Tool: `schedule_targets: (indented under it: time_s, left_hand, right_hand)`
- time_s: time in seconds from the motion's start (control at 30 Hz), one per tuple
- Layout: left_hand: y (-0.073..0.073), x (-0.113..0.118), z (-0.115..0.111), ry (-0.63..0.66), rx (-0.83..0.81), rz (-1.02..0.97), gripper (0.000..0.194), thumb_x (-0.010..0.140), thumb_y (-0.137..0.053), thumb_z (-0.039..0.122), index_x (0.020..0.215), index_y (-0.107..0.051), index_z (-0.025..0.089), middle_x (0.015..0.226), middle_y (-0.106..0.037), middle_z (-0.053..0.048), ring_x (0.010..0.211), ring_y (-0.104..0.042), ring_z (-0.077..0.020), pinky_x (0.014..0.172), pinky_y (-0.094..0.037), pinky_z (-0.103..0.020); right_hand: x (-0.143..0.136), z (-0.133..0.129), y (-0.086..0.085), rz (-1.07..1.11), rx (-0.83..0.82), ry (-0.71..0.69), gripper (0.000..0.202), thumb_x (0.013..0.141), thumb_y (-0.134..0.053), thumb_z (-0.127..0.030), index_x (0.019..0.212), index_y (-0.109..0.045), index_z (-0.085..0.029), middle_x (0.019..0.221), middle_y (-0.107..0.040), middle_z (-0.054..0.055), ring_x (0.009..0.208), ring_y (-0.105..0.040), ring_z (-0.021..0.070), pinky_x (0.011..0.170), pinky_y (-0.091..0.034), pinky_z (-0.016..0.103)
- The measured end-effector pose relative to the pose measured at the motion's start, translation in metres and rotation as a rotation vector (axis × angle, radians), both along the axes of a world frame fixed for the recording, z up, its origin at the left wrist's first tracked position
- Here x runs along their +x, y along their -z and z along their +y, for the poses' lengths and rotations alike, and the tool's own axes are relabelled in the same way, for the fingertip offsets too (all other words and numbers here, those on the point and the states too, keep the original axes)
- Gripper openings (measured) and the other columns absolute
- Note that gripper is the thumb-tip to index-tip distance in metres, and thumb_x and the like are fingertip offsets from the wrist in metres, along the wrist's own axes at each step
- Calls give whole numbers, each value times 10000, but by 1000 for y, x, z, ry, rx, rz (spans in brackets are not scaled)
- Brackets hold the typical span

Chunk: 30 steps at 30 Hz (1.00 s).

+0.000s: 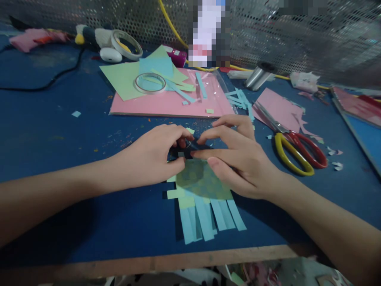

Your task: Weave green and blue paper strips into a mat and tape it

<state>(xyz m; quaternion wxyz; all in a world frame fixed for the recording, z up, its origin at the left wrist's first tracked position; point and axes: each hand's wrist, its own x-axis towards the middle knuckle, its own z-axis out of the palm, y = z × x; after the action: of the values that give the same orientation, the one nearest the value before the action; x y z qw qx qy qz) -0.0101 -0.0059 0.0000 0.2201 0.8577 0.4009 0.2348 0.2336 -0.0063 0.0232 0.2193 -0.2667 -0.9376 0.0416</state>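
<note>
A small woven paper mat [205, 186] of green and light blue strips lies between my hands, with blue strip ends [204, 222] hanging loose towards me. My left hand [154, 153] is at its far left corner, fingers curled and thumb bent in; what they hold, if anything, is in dark shadow. My right hand [241, 159] is over the right side of the mat. Its fingers are stretched and apart, with the thumb on or just above the weave and the fingertips near those of my left hand. Green strip ends [172, 194] stick out to the left.
Scissors [293, 149] with yellow and red handles lie to the right beside pink paper [278, 105]. Behind my hands, a tape roll [150, 83] rests on coloured sheets over a pink paper pack [149, 106]. A metal cylinder [257, 77] stands farther back. Wooden table edge [133, 262] in front.
</note>
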Motion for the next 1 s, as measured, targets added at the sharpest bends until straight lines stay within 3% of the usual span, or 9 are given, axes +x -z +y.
schedule_targets:
  time_s: [0.17, 0.3, 0.47, 0.6, 0.83, 1.0]
  left_hand:
    - [1, 0, 1, 4, -3, -6, 358, 864, -629, 178, 1222, -628, 170, 1070, -669, -34, 983, -632, -200, 908, -488, -316]
    - [2, 0, 1, 6, -7, 2, 345, 877, -624, 189, 1222, -626, 174, 1071, -662, -33, 985, -627, -198, 918, -477, -310]
    - [2, 1, 2, -1, 2, 4, 347, 861, -622, 181, 1209, -620, 170, 1047, -652, -26, 973, -620, -196, 909, -471, -304]
    - [1, 1, 2, 1, 3, 3, 362, 858, -621, 178, 1220, -613, 174, 1055, -654, -23, 978, -618, -198, 912, -470, -308]
    - [2, 1, 1, 3, 9, 8, 368, 864, -621, 181, 1231, -615, 169, 1049, -654, -27, 974, -612, -202, 909, -472, -314]
    - [2, 2, 1, -23, 0, 14, 449, 874, -609, 207, 1318, -577, 147, 1060, -647, -41, 978, -606, -215, 894, -475, -326]
  right_hand:
    - [0, 2, 4, 10, -56, -33, 379, 1033, -434, -221, 1009, -812, -223, 1185, -661, 112, 1246, -459, 339, 1104, -367, 581]
    - [0, 4, 6, -11, -22, -78, 354, 1023, -453, -226, 992, -806, -216, 1189, -658, 104, 1260, -450, 351, 1084, -364, 587]
    - [1, 3, 10, 4, 88, -101, 332, 999, -483, -211, 835, -771, -221, 1180, -676, 73, 1286, -465, 352, 1080, -372, 563]
    - [1, 2, 12, -10, 150, -125, 307, 1003, -484, -215, 939, -784, -235, 1160, -696, 63, 1274, -487, 340, 1067, -381, 548]
    - [5, 8, 7, -99, 5, -74, 367, 1021, -465, -231, 918, -818, -238, 1275, -638, 97, 1379, -416, 423, 1099, -347, 630]
    - [5, 12, 6, -95, 10, -95, 364, 1026, -473, -242, 933, -825, -247, 1225, -647, 105, 1374, -412, 414, 1116, -331, 638]
